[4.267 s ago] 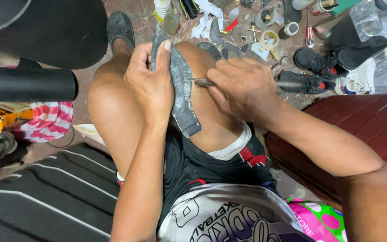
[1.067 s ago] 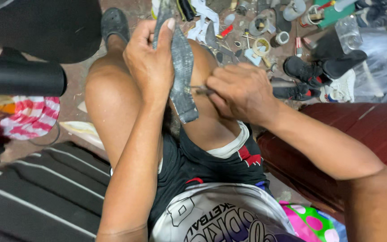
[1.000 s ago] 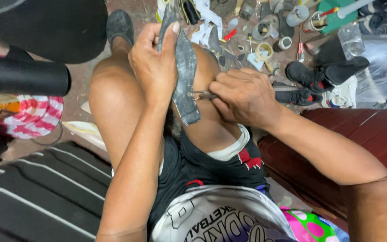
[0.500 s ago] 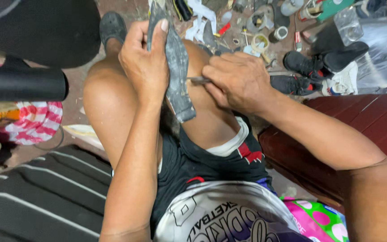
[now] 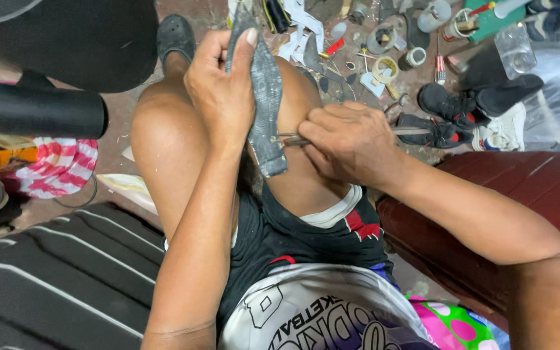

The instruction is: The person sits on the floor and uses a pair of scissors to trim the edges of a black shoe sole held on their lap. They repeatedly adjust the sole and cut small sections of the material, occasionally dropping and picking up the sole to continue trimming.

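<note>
Both hands closed: left hand (image 5: 225, 97) grips sole (image 5: 266, 110).

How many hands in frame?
2. Left hand grips the grey sole strip over the knee; right hand holds a thin metal tool against the strip's lower end.

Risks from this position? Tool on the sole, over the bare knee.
1. The right hand drives a thin metal tool into the edge of the grey shoe sole, which lies on the bare right thigh. A slip could likely jab the skin.
2. The left hand grips the sole right beside the tool tip, so its fingers look exposed too.
3. The sole is braced only by hand and leg; it may twist under force.
</note>
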